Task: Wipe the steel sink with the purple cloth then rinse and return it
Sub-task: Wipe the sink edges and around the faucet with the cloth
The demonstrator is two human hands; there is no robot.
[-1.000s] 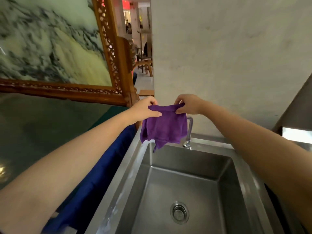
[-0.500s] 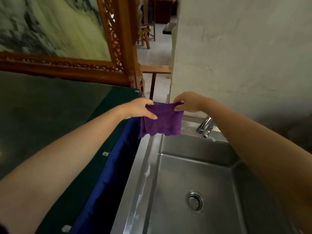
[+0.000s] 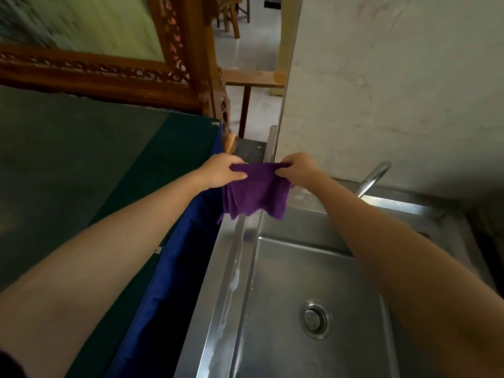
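Observation:
The purple cloth [image 3: 255, 192] hangs spread between both hands, above the far left corner of the steel sink [image 3: 297, 271]. My left hand [image 3: 222, 171] pinches its top left corner and my right hand [image 3: 298, 169] pinches its top right corner. The cloth's lower edge dangles just over the sink's left rim [image 3: 226, 274]. The drain [image 3: 315, 319] lies in the basin floor, and the curved tap [image 3: 372, 178] stands at the back right, partly hidden by my right forearm.
A green counter [image 3: 81, 170] with a blue cloth edge [image 3: 169, 268] borders the sink on the left. A carved wooden frame [image 3: 188, 50] stands behind it. A pale wall [image 3: 395, 77] rises behind the sink. White streaks mark the left rim.
Both hands have carried the cloth left and away from the tap, toward the sink's far left corner. The view has tilted down and left. The grip on both corners is unchanged.

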